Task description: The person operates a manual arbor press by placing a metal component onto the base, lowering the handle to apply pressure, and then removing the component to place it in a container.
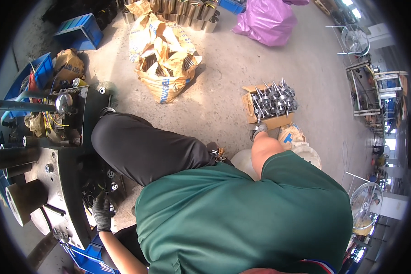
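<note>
My right hand (259,131), in a grey glove, reaches out to the near edge of an open cardboard box (278,122) on the floor. Its fingers are closed round a metal shaft part, small and partly hidden by the glove. Many similar silvery shaft parts (275,100) with thin pointed ends fill the box. My left hand (101,213), also gloved in grey, hangs beside the metal machine table (55,194). Its fingers stretch out, with nothing visible in them, near dark-shadowed round metal parts (113,186).
A torn brown paper sack (166,86) of metal pieces stands ahead. Beyond it are metal cylinders (194,13) and a purple bag (265,23). Blue crates (80,32) lie at the left. Machine bars jut over the table. A pale sack (306,153) sits near my right arm.
</note>
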{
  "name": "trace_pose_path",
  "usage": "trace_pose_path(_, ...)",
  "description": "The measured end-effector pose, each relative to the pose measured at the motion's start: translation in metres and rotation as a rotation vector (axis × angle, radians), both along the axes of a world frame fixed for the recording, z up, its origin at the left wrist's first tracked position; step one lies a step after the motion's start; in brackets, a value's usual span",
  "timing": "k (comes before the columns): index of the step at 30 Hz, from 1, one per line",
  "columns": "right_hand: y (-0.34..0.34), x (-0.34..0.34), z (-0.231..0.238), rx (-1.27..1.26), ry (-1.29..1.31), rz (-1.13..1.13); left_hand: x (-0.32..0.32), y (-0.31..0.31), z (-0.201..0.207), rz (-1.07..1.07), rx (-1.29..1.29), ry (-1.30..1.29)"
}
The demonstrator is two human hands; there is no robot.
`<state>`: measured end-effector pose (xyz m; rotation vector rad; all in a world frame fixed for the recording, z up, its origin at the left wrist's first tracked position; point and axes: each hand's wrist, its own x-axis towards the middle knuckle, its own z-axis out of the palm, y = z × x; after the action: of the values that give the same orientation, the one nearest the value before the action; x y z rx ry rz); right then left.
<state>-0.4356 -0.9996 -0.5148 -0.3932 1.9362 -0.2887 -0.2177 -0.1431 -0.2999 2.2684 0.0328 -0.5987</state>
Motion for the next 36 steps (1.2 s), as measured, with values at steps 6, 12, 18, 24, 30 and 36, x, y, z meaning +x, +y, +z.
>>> trace_pose_path(6,0.005,-0.005,-0.009,-0.079,-0.096,-0.083,-0.007,0.020,-0.028,0.076,-0.082,0.091)
trace_pose_path(12,-0.016,0.027,0.014,-0.167,-0.141,0.000,-0.002,0.011,-0.029,0.047,-0.098,0.077)
trace_pose_path(18,-0.021,0.029,0.024,-0.186,-0.100,0.097,-0.004,0.016,-0.035,-0.033,-0.014,-0.010)
trace_pose_path(24,-0.010,0.044,0.002,-0.181,0.031,0.366,-0.013,0.000,-0.013,-0.082,0.144,-0.083)
trace_pose_path(30,0.098,0.171,-0.024,-0.323,-0.343,0.965,0.012,-0.039,0.069,0.032,0.203,-0.255)
trace_pose_path(36,0.237,0.362,0.150,-0.914,-0.911,1.803,-0.005,0.015,0.094,0.807,-0.502,-0.608)
